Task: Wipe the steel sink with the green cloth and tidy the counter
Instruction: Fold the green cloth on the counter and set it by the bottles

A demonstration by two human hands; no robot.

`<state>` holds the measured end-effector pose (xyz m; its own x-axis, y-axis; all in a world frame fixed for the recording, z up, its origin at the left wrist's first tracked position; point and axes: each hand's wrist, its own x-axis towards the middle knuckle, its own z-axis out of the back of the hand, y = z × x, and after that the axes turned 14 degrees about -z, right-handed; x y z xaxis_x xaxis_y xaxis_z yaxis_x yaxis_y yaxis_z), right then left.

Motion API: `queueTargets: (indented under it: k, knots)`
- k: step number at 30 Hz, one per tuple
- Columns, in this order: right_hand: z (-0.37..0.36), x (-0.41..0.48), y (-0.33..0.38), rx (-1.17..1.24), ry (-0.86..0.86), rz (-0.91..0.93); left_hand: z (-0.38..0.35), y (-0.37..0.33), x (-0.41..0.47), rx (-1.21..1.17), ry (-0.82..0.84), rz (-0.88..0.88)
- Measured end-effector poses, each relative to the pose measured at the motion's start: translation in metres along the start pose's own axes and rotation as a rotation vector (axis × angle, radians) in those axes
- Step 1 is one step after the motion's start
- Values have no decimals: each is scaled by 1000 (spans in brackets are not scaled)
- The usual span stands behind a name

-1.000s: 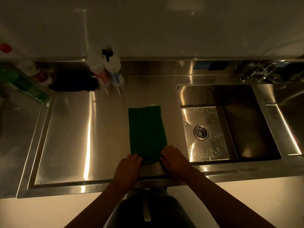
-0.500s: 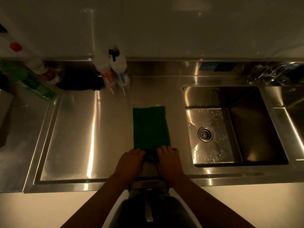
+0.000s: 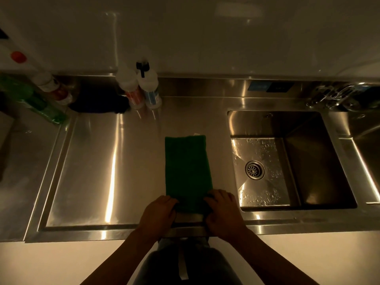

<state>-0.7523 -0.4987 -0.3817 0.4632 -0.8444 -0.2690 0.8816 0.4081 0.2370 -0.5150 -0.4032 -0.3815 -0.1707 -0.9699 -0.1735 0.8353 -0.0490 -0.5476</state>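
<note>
Head view shows both arms reaching in from the near edge, and the left hand (image 3: 158,212) and right hand (image 3: 223,210) sit at the two near corners of the green cloth (image 3: 188,171), fingers curled down onto the fabric and pinching it against the steel bench (image 3: 98,171). A moment ago the hands were drawn close together at the middle of that near edge; now they have spread back out to the corners, and the cloth lies as a neat folded strip running away from the person. I judge that the folding is nearly finished and the wiping either comes next or is already done, since the cloth is on the bench and not in the basin. Just to the right of the cloth, apart from it, the steel sink (image 3: 308,161) lies open, its floor beaded with water drops around the drain (image 3: 254,170). Farther back, two spray bottles (image 3: 141,89) stand side by side against the rear upstand, with a dark bundle (image 3: 98,99) to their left, then a white bottle (image 3: 51,87) and a green bottle (image 3: 35,103) lying over at the far left. At the far right a chrome tap fitting (image 3: 333,95) sits behind the basin. Nothing stands between the cloth and the sink, though the light is dim.
</note>
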Motion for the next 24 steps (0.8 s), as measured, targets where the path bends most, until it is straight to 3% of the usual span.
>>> queueTargets:
  k: [6,13,18,24]
  knots:
    - [-23,16,55,-6,185,-107,10,-6,3,6,-52,-4]
    - [-15,16,19,-73,43,-12,14,-4,1,10,-15,-39]
    - [-10,6,-7,-99,-7,109,10,-6,-7,36,27,-203]
    - [-6,-10,-11,-43,-14,224,0,-1,-26,-18,114,-175]
